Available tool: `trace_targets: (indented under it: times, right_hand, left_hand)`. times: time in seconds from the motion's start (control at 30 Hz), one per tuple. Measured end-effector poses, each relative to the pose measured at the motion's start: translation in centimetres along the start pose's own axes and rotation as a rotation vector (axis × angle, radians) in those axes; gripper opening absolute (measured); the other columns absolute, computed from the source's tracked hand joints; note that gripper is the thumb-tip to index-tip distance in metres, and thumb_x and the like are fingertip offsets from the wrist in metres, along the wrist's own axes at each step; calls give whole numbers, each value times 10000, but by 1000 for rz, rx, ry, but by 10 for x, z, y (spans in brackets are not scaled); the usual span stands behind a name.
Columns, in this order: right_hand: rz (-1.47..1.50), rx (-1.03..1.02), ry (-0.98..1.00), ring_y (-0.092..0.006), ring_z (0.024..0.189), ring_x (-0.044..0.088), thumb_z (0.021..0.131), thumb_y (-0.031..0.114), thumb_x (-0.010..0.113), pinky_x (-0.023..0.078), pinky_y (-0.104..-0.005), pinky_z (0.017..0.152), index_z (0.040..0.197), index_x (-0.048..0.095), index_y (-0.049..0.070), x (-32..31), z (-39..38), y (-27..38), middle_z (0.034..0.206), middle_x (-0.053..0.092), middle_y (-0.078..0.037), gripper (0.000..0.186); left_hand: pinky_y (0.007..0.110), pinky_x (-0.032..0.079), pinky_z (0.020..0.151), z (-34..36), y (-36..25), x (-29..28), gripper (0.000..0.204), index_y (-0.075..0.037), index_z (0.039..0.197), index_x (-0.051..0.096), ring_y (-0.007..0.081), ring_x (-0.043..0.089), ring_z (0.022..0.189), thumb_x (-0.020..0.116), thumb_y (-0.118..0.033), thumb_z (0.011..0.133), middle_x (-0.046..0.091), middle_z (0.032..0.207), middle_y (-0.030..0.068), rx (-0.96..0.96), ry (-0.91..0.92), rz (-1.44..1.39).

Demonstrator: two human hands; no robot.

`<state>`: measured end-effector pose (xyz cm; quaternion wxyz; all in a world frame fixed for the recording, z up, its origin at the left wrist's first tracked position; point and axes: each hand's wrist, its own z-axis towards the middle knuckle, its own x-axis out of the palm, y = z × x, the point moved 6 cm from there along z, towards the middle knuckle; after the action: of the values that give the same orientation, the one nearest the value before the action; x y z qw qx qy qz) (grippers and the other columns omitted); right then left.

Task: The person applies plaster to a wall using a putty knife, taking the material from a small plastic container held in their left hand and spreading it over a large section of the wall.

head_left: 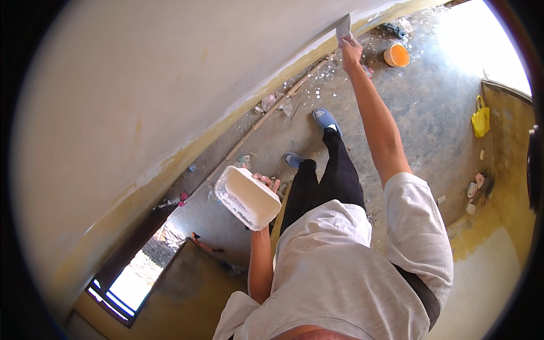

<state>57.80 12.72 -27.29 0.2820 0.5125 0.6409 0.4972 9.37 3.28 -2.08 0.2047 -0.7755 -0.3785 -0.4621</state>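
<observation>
My right hand (pixel 351 52) is closed round a putty knife (pixel 343 25), with my arm stretched up toward the wall (pixel 158 68). The blade is at a white streak along the lower, yellowish band of the wall; whether it touches cannot be told. My left hand (pixel 266 186) grips a white rectangular plastic tub (pixel 243 195) with whitish smears on its rim and inside. The tub is held at the left of my legs, below the level of the blade in the picture, with my fingers on its far right side.
An orange bucket (pixel 396 55) stands on the concrete floor (pixel 413 113). A long pole (pixel 243 137) lies along the wall's foot with scattered scraps. A yellow bag (pixel 480 118) is at the right wall. A bright doorway (pixel 476 34) is at upper right, another opening (pixel 139 272) at lower left.
</observation>
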Motion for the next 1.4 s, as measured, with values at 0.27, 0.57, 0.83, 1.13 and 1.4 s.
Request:
trace_targets:
  times: [0.27,0.57,0.83,1.13,1.4]
  right_hand:
    - [-268,-10,-109,-192,997,653,915,15,590,494,-315,875,1342,587,19,76,-103,-39,1129,705,-112,427]
    - [-245,-192,-115,-249,1029,659,927,-3,547,505,-327,903,1334,582,13,184,-284,-102,1204,672,-187,409]
    - [-358,-225,19,-359,1036,660,914,-12,540,502,-387,899,1352,554,11,274,-441,-195,1188,650,-241,440]
    - [-417,175,654,-264,937,679,952,44,512,562,-403,813,1179,619,-31,269,-516,-263,1122,677,-202,262]
    - [201,665,841,-299,1092,659,990,31,424,577,-433,906,1370,445,-11,155,-466,-178,1248,611,-170,382]
  left_hand:
    - [633,166,1176,-42,-50,-36,664,-333,1565,225,284,486,1227,493,-471,973,526,1257,90,88,-4,20]
    - [649,151,1170,-141,-145,-98,760,-313,1577,178,294,439,1268,488,-591,941,478,1304,126,303,52,-28]
    - [650,184,1159,-188,-203,-138,751,-311,1574,196,264,452,1250,486,-592,941,486,1301,117,492,46,-46]
    - [648,155,1164,-182,-207,-155,743,-300,1576,191,281,468,1252,444,-606,948,508,1308,115,420,48,-49]
    - [643,159,1165,-137,-175,-146,764,-298,1580,158,291,480,1253,462,-600,948,521,1299,125,290,29,-105]
